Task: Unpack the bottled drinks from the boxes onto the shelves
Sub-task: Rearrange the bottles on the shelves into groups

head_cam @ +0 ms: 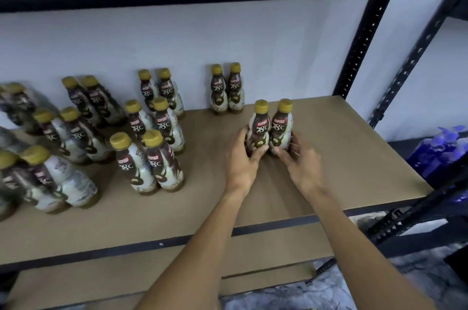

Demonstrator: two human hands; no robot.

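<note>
Two coffee bottles with gold caps stand side by side on the brown shelf board (342, 157). My left hand (241, 157) grips the left bottle (259, 127) low on its body. My right hand (301, 157) grips the right bottle (281, 124) the same way. Both bottles are upright, labels facing me, bases on or just above the board. Behind them a pair of bottles (226, 89) stands against the white back wall. Several more pairs of bottles (149, 160) fill the left half of the shelf in rows.
A black perforated upright (359, 48) frames the shelf at the right. Blue-capped bottles (440, 152) sit beyond it at the right. A lower shelf board (177, 276) shows beneath the black front rail (126, 249). The upper shelf's dark underside runs overhead.
</note>
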